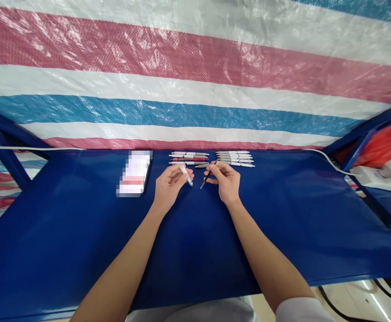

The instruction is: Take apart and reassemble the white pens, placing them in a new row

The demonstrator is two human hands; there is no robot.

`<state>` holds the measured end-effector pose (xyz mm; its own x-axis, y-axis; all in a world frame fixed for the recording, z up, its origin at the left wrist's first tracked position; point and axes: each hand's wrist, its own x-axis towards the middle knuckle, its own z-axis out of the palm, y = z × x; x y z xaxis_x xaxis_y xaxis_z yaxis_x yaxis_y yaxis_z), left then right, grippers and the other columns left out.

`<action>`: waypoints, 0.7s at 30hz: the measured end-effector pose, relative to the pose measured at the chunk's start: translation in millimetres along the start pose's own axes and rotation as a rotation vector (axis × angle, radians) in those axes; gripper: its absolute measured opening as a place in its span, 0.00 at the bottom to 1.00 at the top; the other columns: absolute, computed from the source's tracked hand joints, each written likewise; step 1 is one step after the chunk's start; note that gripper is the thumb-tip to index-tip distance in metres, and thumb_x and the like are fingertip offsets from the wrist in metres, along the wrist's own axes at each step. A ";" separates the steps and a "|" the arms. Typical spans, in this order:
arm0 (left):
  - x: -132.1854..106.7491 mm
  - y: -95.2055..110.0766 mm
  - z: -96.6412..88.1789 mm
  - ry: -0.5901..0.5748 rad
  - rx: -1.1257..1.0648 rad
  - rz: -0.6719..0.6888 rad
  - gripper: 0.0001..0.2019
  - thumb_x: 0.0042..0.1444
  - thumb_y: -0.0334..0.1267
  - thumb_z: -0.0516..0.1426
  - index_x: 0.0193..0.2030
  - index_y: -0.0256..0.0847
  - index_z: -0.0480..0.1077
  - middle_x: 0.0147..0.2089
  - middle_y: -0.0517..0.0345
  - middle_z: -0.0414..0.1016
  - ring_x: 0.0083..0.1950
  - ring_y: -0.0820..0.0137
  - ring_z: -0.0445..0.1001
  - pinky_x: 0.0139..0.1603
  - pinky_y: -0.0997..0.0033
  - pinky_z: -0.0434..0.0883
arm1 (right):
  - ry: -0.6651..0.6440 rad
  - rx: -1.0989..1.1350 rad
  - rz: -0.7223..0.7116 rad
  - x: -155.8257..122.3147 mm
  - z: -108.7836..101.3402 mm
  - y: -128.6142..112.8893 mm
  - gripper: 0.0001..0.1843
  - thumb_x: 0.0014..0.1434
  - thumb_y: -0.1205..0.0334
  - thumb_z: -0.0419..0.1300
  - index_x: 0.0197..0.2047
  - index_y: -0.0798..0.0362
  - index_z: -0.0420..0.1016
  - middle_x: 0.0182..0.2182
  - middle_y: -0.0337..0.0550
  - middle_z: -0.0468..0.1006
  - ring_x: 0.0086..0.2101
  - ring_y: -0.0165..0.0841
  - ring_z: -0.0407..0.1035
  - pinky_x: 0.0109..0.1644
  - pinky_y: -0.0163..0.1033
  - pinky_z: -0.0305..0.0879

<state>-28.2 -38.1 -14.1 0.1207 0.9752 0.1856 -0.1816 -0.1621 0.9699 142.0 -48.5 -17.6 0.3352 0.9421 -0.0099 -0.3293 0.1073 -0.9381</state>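
Between the thumb and fingers of my left hand [171,182] is a white pen barrel [187,175], tilted with its clear end down to the right. My right hand [228,180] pinches a thin dark pen refill [206,179], its tip slanting down to the left. Barrel and refill are apart, a small gap between them. Just behind the hands lies a grey pen part [202,165]. Beyond my left hand is a group of pens [189,158], one of them red; my fingers partly hide it. A row of white and grey pens [235,157] lies beyond my right hand.
A phone [135,173], blurred out, lies left of my left hand on the blue tabletop [81,232]. Striped plastic sheeting [195,62] hangs behind the table. Blue metal struts [6,150] stand at both sides. A red plastic bag [388,143] is at the far right.
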 end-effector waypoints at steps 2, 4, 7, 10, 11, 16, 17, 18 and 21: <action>-0.4 -0.1 0.6 0.007 0.028 0.054 0.12 0.54 0.37 0.66 0.44 0.39 0.73 0.41 0.53 0.81 0.42 0.63 0.82 0.48 0.59 0.78 | 0.019 -0.005 -0.003 0.6 0.3 0.5 0.15 0.47 0.52 0.71 0.34 0.52 0.79 0.29 0.38 0.80 0.30 0.31 0.78 0.32 0.38 0.81; -0.9 -0.3 1.1 0.009 0.051 0.099 0.10 0.53 0.36 0.66 0.42 0.40 0.73 0.40 0.54 0.81 0.43 0.63 0.81 0.48 0.61 0.78 | 0.040 -0.010 -0.009 1.1 0.4 1.4 0.15 0.47 0.52 0.71 0.35 0.52 0.79 0.29 0.38 0.80 0.31 0.32 0.78 0.33 0.39 0.81; -2.0 -0.9 1.8 0.024 0.100 0.131 0.08 0.53 0.35 0.66 0.40 0.40 0.74 0.40 0.55 0.81 0.44 0.64 0.81 0.50 0.61 0.78 | 0.067 -0.010 -0.015 1.7 0.4 3.1 0.15 0.48 0.53 0.71 0.37 0.52 0.81 0.30 0.38 0.80 0.32 0.32 0.78 0.33 0.39 0.81; -3.9 -2.3 2.5 0.027 0.170 0.155 0.07 0.53 0.34 0.65 0.39 0.41 0.76 0.41 0.57 0.81 0.45 0.66 0.80 0.53 0.62 0.77 | 0.056 0.001 -0.017 1.2 0.5 4.6 0.15 0.48 0.54 0.71 0.39 0.51 0.82 0.31 0.38 0.80 0.32 0.31 0.78 0.35 0.40 0.81; -4.5 -3.1 2.6 0.017 0.191 0.165 0.06 0.54 0.34 0.65 0.40 0.42 0.76 0.41 0.57 0.81 0.45 0.67 0.80 0.53 0.63 0.77 | 0.044 0.002 -0.018 0.7 0.7 4.8 0.15 0.48 0.53 0.71 0.39 0.50 0.82 0.32 0.38 0.80 0.33 0.31 0.78 0.35 0.40 0.82; -5.0 -6.9 0.9 -0.060 0.303 0.227 0.06 0.56 0.34 0.63 0.41 0.43 0.77 0.42 0.56 0.81 0.46 0.67 0.80 0.53 0.65 0.76 | -0.012 -0.029 -0.004 -2.4 2.6 3.6 0.16 0.47 0.52 0.71 0.39 0.49 0.83 0.36 0.38 0.80 0.35 0.33 0.78 0.38 0.43 0.82; -4.6 -7.1 0.4 -0.074 0.330 0.245 0.06 0.56 0.35 0.63 0.41 0.43 0.77 0.42 0.56 0.81 0.45 0.66 0.80 0.52 0.65 0.76 | -0.019 -0.034 0.003 -2.8 2.9 3.1 0.16 0.47 0.52 0.71 0.39 0.49 0.83 0.36 0.38 0.80 0.35 0.33 0.78 0.38 0.43 0.82; -4.3 -7.0 0.0 -0.085 0.357 0.266 0.06 0.57 0.35 0.63 0.41 0.43 0.77 0.42 0.56 0.81 0.45 0.67 0.80 0.52 0.66 0.76 | -0.023 -0.038 0.010 -3.1 3.2 2.8 0.17 0.47 0.51 0.71 0.39 0.48 0.83 0.36 0.39 0.80 0.35 0.33 0.78 0.38 0.43 0.82; -3.7 -4.6 -0.3 -0.104 0.422 0.330 0.05 0.58 0.34 0.62 0.41 0.43 0.78 0.41 0.57 0.81 0.43 0.68 0.80 0.50 0.67 0.76 | -0.026 -0.050 0.032 -3.2 3.6 2.3 0.18 0.46 0.50 0.71 0.40 0.49 0.83 0.36 0.39 0.80 0.35 0.33 0.78 0.38 0.44 0.82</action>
<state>-28.1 -40.9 -19.2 0.2235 0.8458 0.4845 0.1786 -0.5242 0.8327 136.9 -50.1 -18.5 0.3018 0.9529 -0.0314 -0.2944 0.0618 -0.9537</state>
